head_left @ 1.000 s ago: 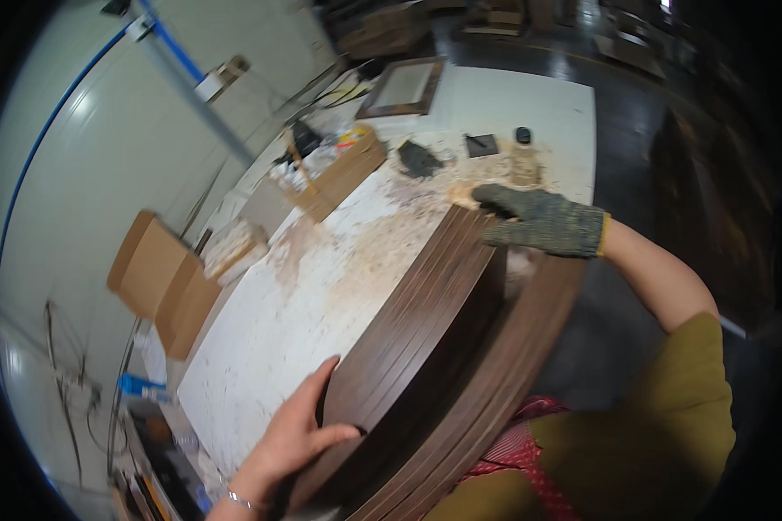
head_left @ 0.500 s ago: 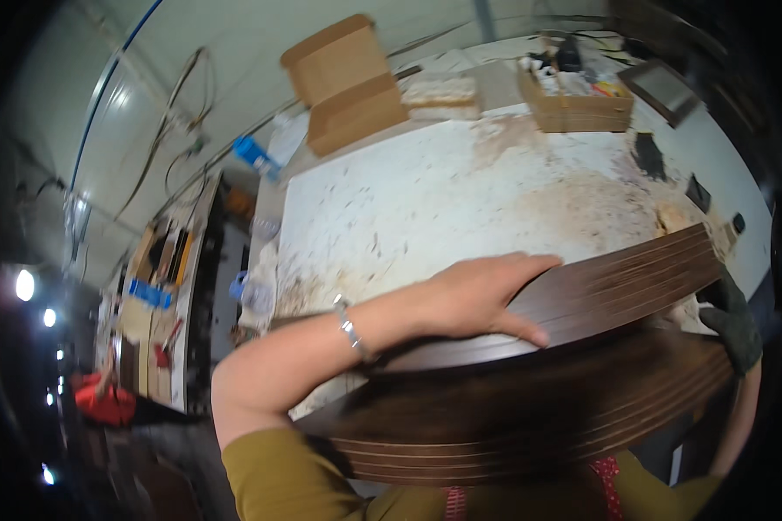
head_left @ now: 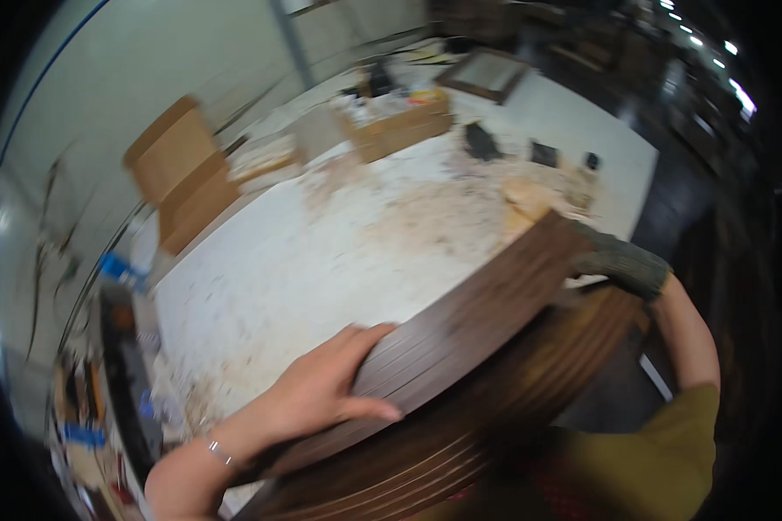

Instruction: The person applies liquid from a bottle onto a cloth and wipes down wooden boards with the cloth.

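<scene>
A long dark brown wooden board, scored with thin lengthwise grooves, lies slantwise in front of me. My bare left hand, with a silver bracelet at the wrist, is closed over its left part, thumb on the face and fingers over the far edge. My right hand, in a dark grey-green glove, is at the board's right end; its fingertips are partly hidden there. Nearer my body is a second dark brown grooved wooden surface; whether it joins the board, I cannot tell. A pale orange cloth lies just beyond the right end.
On the stained white tabletop stand an open cardboard box and a carton of supplies. A framed panel, a black rag and a small black block lie far right. A blue container is at the left edge.
My view has swung right, so the table things shift left in the picture. The board now slants more steeply, its right end farther away. My left hand has slid nearer the board's left end.
</scene>
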Demonstrator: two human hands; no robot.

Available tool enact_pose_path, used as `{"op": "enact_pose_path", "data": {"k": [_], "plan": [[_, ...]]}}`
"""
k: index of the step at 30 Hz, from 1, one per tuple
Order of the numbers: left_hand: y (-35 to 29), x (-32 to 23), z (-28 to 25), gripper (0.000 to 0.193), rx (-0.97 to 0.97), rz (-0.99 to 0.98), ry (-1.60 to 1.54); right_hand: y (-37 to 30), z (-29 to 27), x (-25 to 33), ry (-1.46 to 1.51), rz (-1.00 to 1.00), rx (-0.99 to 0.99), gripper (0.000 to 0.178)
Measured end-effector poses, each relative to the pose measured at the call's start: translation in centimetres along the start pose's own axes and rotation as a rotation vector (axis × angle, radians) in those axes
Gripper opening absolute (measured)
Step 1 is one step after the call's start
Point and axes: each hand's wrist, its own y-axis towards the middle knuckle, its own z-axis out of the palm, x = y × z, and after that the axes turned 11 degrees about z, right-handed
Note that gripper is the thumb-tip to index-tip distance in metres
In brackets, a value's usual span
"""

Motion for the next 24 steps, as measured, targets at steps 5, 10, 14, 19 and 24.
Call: {"op": "enact_pose_path", "data": {"k": [5, 10, 14, 19, 24], "plan": [[-0.4, -2.4, -0.1, 0.090, 0.023, -0.037, 0.021, -0.3, 0.8, 3.0, 0.116, 0.089, -0.008, 0.050], [0.0, -2.2, -0.1, 0.089, 0.044, -0.119, -0.013, -1.2, 0.2, 2.3, 0.171, 0.059, 0.061, 0.059], [-0.4, -0.8, -0.5, 0.082, -0.069, -0.048, 0.078, -0.9, -0.2, 1.6, -0.214, -0.016, 0.032, 0.071], [-0.5, -1.9, -0.5, 0.087, -0.126, -0.161, 0.390, 1.4, -1.5, 1.0, -0.043, -0.199, 0.102, 0.085], [-1.6, -3.2, 0.3, 0.096, -0.081, -0.180, 0.576, 4.7, -1.6, 2.4, -0.474, 0.005, 0.012, 0.064]]}}
